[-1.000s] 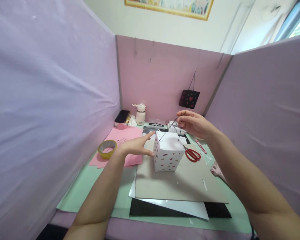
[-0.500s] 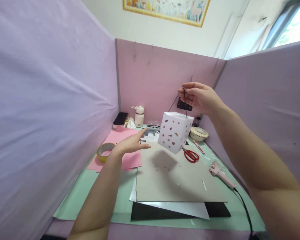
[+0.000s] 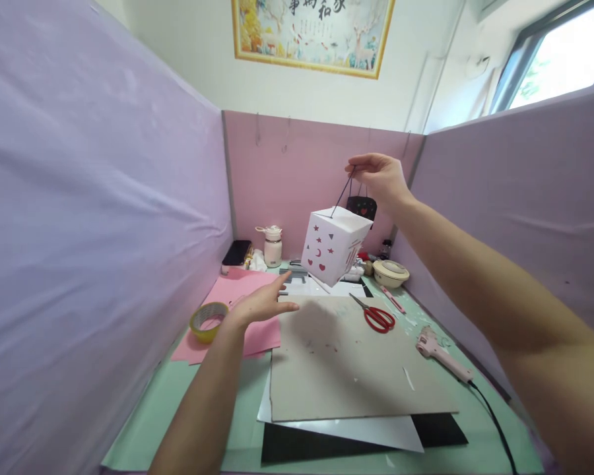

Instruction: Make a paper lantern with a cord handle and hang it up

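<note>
the white box [image 3: 334,244] had swung round midair over the worktop [image 3: 148,422], so you had diff sides facing you. yr r hand [image 3: 380,178] pinched its cord [image 3: 343,191]; yr l hand [image 3: 260,305] hovered empty, grip apart.

Cardboard [image 3: 336,376]: matt, fairly smooth. Box [image 3: 334,247] above cardboard: smooth matt paper. Scissors [image 3: 369,309] on cardboard: metal blades, glossy plastic-looking handles. Glue gun [image 3: 443,357] right of cardboard: smooth plastic. Pink sheets [image 3: 263,338] left of cardboard: matt paper. White sheet [image 3: 371,427] under cardboard: glossy. Partition [image 3: 103,218] far left of cardboard: creased, cloth-like.
</note>
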The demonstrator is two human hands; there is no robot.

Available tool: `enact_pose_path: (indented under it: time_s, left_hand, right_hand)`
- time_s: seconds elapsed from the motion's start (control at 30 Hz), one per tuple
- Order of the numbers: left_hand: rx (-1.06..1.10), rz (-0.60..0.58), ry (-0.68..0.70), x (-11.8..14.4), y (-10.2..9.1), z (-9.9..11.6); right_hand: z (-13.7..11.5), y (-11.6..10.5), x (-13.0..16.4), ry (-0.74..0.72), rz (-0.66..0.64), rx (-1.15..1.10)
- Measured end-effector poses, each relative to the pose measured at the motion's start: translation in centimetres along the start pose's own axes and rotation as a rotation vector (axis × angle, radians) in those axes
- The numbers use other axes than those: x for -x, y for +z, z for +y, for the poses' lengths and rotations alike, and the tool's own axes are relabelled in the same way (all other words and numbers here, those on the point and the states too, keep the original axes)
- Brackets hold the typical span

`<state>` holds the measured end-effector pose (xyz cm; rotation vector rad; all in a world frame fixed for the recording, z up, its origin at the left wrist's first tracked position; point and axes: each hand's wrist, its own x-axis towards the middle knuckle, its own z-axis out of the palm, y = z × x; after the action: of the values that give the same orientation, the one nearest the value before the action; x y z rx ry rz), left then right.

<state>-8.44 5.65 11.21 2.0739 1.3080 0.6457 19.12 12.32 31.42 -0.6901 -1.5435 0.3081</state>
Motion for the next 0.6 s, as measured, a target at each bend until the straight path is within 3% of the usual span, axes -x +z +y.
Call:
enact_pose_path:
  time_s: [0.23, 0.43, 0.6]
  left_hand:
    - [0.227, 0.112, 0.081, -0.8, 1.7, 1.5]
    - [0.557, 0.127, 0.208, -1.4, 5.3, 4.1]
    - [0.656, 0.333, 0.25, -1.7, 8.3, 5.7]
  right_hand:
    - [-2.0, 0.3, -0.5, -0.18, 0.022, 0.313]
    - [-3.3, 0.6, -1.3, -0.19, 0.06, 0.527]
    - [-4.0, 1.5, -1.5, -0.178, 0.085, 0.599]
